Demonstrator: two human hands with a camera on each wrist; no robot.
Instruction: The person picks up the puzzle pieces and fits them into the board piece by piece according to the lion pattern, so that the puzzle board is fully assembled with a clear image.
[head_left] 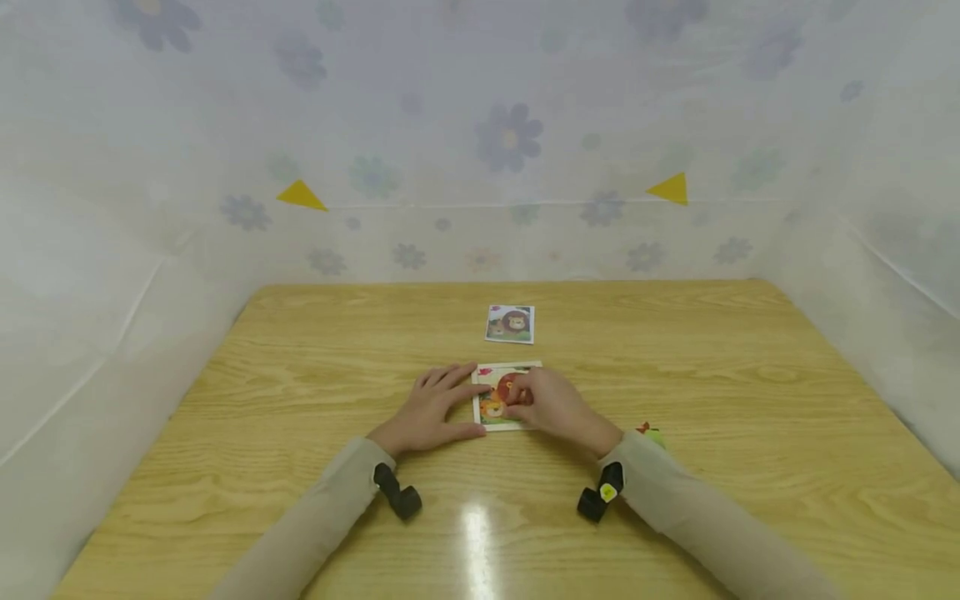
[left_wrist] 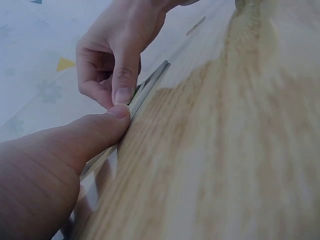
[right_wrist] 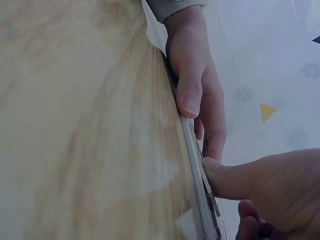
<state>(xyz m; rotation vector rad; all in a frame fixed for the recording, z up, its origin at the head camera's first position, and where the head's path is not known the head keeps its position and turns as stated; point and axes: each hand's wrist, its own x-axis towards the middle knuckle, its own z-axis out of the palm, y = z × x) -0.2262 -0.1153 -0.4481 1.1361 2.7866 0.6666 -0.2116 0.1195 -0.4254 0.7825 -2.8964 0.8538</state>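
Observation:
A small lion picture puzzle in a white-edged tray (head_left: 498, 427) lies on the table before me. My left hand (head_left: 433, 410) rests at its left side, fingers spread; the thumb touches the near left corner and a finger reaches over the picture. My right hand (head_left: 558, 408) is over the right part, thumb and fingers pinching a puzzle piece. In the right wrist view that thin piece (right_wrist: 209, 184) looks slightly raised from the tray, under the thumb. The hand hides most of it in the head view. The left wrist view shows the left thumb against the tray edge (left_wrist: 149, 86).
A square card with a lion picture (head_left: 510, 324) lies beyond the tray. Beside the right forearm is a green and red item (head_left: 654, 435), partly covered by the sleeve. Flowered white cloth (head_left: 442, 242) hangs behind the wooden table (head_left: 315, 333).

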